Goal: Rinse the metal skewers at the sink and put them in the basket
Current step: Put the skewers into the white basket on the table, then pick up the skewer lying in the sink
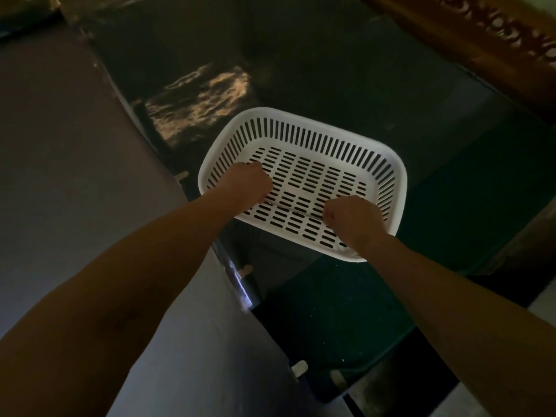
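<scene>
A white slotted plastic basket (301, 120) sits on a dark glass tabletop in dim light. Both my hands are down inside it. My left hand (245, 185) is closed near the basket's left side. My right hand (353, 219) is closed near its front right. A thin bundle of metal skewers (296, 209) runs between the two fists, low against the basket's floor. Each hand grips one end, and the ends themselves are hidden inside the fists.
The dark glass table (331, 311) has a shiny metal edge (240, 290) at its left. Grey floor (60, 176) lies to the left. Carved wooden furniture (496, 34) stands at the top right. No sink is in view.
</scene>
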